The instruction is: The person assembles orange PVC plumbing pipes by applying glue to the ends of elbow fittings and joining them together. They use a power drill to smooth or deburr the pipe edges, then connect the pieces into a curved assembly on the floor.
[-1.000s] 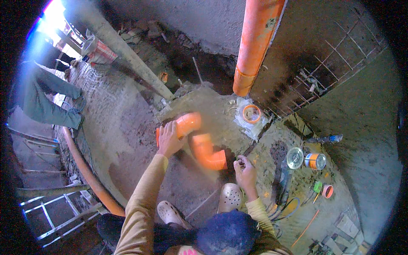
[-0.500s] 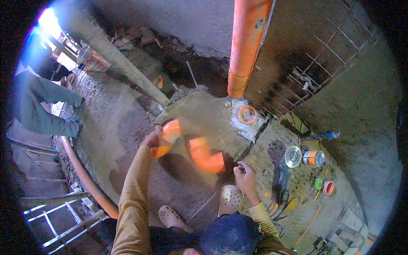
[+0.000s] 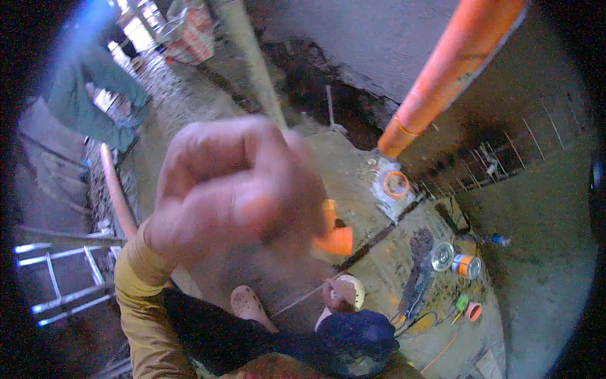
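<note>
With pipe-fitting work seemingly in hand, a blurred left hand (image 3: pixel 233 189) curled its fingers near the camera, the right hand (image 3: pixel 341 295) had indistinct fingers, and gripping the orange elbow (image 3: pixel 338 241) on the ground (image 3: pixel 369 221) would call for reaching down.

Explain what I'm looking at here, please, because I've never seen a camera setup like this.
There's no machine: these are a person's bare hands, and every picture comes from a fisheye camera worn on the head, looking down. The blurred left hand is close to the lens, fingers curled; the right hand shows before a perforated clog. I can't tell whether either holds anything. On the rough floor are an orange pipe elbow, partly hidden by the left hand, and a tin can.
</note>
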`<state>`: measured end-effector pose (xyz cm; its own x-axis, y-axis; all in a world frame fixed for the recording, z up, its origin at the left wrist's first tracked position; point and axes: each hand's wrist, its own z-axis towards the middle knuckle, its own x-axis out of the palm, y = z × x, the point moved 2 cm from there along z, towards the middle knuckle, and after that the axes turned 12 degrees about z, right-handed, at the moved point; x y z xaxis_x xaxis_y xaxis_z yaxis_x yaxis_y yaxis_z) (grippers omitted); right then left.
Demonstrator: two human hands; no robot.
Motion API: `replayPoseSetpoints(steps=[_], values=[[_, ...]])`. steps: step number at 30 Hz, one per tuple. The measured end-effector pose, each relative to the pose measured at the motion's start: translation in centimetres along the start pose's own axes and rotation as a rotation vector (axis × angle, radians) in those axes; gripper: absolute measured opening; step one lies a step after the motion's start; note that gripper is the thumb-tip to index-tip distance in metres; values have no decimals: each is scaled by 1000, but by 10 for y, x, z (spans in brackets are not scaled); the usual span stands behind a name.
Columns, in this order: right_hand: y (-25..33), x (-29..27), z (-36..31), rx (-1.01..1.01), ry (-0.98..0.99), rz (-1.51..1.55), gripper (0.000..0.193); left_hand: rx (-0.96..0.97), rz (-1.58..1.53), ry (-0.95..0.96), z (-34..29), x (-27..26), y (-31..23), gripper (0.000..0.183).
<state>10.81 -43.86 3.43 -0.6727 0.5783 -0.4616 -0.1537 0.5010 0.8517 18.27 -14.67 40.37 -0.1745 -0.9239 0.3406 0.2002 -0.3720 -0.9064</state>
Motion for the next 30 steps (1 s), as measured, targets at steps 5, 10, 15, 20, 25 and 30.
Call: replayPoseSetpoints(steps=[5,10,15,20,25,30], values=[[16,5,23,-51,59,-56,33,147,208,376,-27,53,-18,27],[31,16,54,-85,83,-97,32,246,393,439,-54,54,-20,27],[50,23,80,-99,97,-109,31,286,478,445,-70,50,-24,27],[67,34,107,-115,100,-114,30,312,536,435,-76,45,-31,27],[75,41,121,-122,97,-131,29,334,564,441,-83,48,-36,27],[75,44,120,-130,116,-146,28,360,594,423,-92,50,-37,27]])
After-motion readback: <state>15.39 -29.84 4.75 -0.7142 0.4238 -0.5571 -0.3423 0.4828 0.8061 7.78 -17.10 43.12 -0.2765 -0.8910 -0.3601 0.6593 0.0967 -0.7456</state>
